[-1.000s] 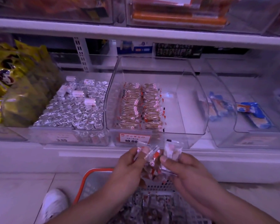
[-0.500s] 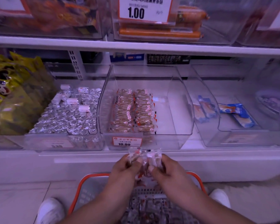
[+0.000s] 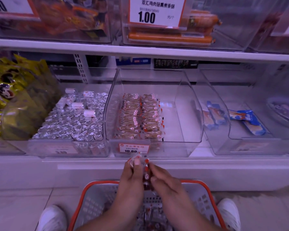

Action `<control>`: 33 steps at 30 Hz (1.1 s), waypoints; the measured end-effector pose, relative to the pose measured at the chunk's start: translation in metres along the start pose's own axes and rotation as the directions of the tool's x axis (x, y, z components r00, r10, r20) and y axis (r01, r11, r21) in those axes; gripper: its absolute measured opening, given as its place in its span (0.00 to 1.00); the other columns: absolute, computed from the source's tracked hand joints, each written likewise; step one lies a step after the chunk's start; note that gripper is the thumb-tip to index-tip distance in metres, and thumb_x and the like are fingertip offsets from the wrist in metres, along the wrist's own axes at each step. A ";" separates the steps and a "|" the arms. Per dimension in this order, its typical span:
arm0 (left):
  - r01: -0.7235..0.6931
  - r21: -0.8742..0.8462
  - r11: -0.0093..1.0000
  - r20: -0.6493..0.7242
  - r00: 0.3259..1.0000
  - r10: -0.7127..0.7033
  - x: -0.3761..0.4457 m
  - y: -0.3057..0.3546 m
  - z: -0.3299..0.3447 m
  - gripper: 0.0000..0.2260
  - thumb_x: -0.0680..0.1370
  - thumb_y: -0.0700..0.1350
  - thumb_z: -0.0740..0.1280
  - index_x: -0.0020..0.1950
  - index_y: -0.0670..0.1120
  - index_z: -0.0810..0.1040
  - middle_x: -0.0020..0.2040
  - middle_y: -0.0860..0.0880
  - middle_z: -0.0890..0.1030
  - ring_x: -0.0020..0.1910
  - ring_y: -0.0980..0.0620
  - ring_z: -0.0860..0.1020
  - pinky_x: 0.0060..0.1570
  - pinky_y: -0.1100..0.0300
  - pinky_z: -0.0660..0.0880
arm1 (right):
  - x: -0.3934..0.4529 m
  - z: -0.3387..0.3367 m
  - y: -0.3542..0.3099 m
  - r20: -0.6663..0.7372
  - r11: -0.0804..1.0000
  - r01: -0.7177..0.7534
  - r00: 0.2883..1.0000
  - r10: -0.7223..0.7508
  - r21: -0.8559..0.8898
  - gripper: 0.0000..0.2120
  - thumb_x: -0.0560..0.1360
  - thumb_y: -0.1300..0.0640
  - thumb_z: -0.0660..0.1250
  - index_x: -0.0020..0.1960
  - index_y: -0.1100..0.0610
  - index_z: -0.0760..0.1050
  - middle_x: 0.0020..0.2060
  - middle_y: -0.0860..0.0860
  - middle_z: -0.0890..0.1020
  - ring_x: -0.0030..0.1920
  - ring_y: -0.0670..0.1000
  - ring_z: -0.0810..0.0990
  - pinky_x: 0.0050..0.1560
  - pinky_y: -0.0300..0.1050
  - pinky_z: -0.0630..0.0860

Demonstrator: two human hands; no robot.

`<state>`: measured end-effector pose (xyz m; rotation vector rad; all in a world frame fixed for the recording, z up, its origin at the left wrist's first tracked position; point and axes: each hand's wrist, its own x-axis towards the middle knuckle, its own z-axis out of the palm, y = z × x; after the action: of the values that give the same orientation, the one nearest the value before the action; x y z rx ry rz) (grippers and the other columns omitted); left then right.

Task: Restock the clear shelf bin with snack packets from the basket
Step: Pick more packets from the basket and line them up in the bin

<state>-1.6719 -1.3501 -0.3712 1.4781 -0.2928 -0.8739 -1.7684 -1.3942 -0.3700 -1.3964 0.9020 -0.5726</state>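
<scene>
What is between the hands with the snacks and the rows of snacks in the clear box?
In the head view, only the clear bin's front wall with its 10.80 price tag lies between the hands and the packet rows.

A white, orange-edged price card [image 3: 157,11] on the upper-shelf bin at top centre reads "双汇鸡肉肠熏煮香肠" and "1.00", with "元/个" beside it. At upper left, another card [image 3: 10,5] shows only ".60". The tag [image 3: 133,148] on the front of the clear shelf bin [image 3: 182,147] at centre reads "10.80". The neighbouring tags are too blurred to read.
</scene>
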 end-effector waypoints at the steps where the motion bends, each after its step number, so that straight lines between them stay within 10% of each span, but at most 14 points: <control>1: -0.024 0.013 1.000 0.012 1.000 0.023 -0.002 0.002 0.000 0.20 0.76 0.63 0.58 0.58 0.54 0.80 0.47 0.56 0.86 0.50 0.55 0.84 0.57 0.51 0.80 | 0.002 -0.001 -0.001 -0.001 1.000 0.018 1.000 -0.018 -0.012 0.20 0.78 0.70 0.63 0.61 0.48 0.76 0.57 0.43 0.82 0.53 0.30 0.78 0.51 0.22 0.70; 5: -0.078 0.100 0.992 0.139 0.988 0.064 -0.014 0.007 0.006 0.19 0.71 0.62 0.64 0.58 0.55 0.76 0.45 0.67 0.83 0.45 0.71 0.80 0.43 0.78 0.71 | 0.010 -0.011 -0.003 -0.098 0.996 0.010 0.995 -0.001 0.088 0.21 0.74 0.71 0.69 0.59 0.49 0.75 0.42 0.42 0.86 0.47 0.40 0.85 0.46 0.33 0.78; 10: -0.070 0.039 0.997 0.045 0.997 0.069 -0.013 0.008 0.006 0.07 0.79 0.48 0.66 0.55 0.47 0.78 0.44 0.48 0.85 0.41 0.63 0.81 0.38 0.75 0.73 | 0.006 -0.002 -0.008 0.009 0.986 0.008 1.000 -0.009 0.165 0.11 0.74 0.64 0.72 0.54 0.54 0.84 0.47 0.50 0.87 0.53 0.49 0.85 0.50 0.36 0.79; 13: -0.053 0.019 0.998 0.022 0.998 0.053 -0.016 0.010 0.007 0.05 0.79 0.51 0.65 0.50 0.53 0.80 0.41 0.56 0.86 0.39 0.67 0.81 0.35 0.77 0.71 | 0.007 0.000 -0.011 -0.007 0.939 -0.065 0.997 0.071 0.338 0.13 0.72 0.65 0.72 0.57 0.59 0.81 0.50 0.56 0.86 0.55 0.57 0.84 0.53 0.45 0.81; 19: -0.192 0.377 0.906 0.273 0.958 0.089 -0.027 0.027 -0.009 0.19 0.69 0.72 0.52 0.59 0.77 0.67 0.61 0.62 0.78 0.62 0.69 0.74 0.64 0.71 0.66 | -0.001 -0.002 -0.033 0.147 0.966 -0.011 0.989 -0.028 0.257 0.12 0.80 0.64 0.64 0.60 0.54 0.80 0.50 0.55 0.86 0.53 0.57 0.84 0.52 0.45 0.80; 22: -0.405 0.531 0.745 0.456 0.877 0.152 -0.023 0.071 -0.026 0.21 0.71 0.77 0.45 0.59 0.79 0.69 0.57 0.72 0.78 0.56 0.81 0.70 0.54 0.82 0.62 | 0.004 -0.025 -0.057 0.172 0.931 0.007 0.982 -0.074 0.364 0.15 0.72 0.59 0.70 0.58 0.53 0.83 0.51 0.57 0.85 0.47 0.55 0.82 0.46 0.49 0.78; 24: -0.570 0.493 0.658 0.533 0.795 0.290 -0.004 0.107 -0.030 0.20 0.77 0.72 0.49 0.54 0.70 0.79 0.47 0.67 0.83 0.46 0.71 0.78 0.47 0.75 0.70 | 0.011 -0.047 -0.073 0.168 0.869 -0.005 0.982 -0.090 0.494 0.18 0.68 0.60 0.71 0.57 0.57 0.83 0.51 0.57 0.85 0.45 0.52 0.83 0.42 0.48 0.80; 27: -0.802 0.539 0.258 0.657 0.592 0.467 0.049 0.148 -0.013 0.07 0.79 0.55 0.64 0.54 0.57 0.80 0.46 0.61 0.81 0.47 0.67 0.77 0.47 0.73 0.70 | 0.020 -0.081 -0.093 0.106 0.790 0.010 0.990 -0.094 0.614 0.17 0.65 0.62 0.72 0.54 0.59 0.81 0.47 0.58 0.84 0.42 0.52 0.83 0.40 0.49 0.80; 30: -0.859 0.488 -0.156 0.868 0.458 0.191 0.101 0.146 0.018 0.12 0.75 0.49 0.72 0.58 0.54 0.80 0.54 0.56 0.79 0.54 0.57 0.77 0.58 0.58 0.73 | 0.024 -0.100 -0.101 0.079 0.754 0.027 0.991 -0.104 0.656 0.10 0.67 0.61 0.66 0.45 0.52 0.83 0.41 0.54 0.84 0.39 0.50 0.83 0.40 0.49 0.79; 33: -0.862 0.377 -0.339 0.891 0.438 -0.121 0.132 0.122 0.044 0.21 0.70 0.55 0.73 0.62 0.55 0.77 0.62 0.52 0.76 0.59 0.49 0.76 0.57 0.55 0.73 | 0.023 -0.108 -0.100 0.098 0.749 0.030 0.987 -0.126 0.662 0.09 0.65 0.59 0.68 0.42 0.51 0.83 0.39 0.53 0.84 0.39 0.50 0.83 0.38 0.47 0.79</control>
<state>-1.5721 -1.4868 -0.2960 1.8677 -2.6591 -0.1603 -1.8272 -1.4881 -0.2704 -0.8061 0.4481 -0.7605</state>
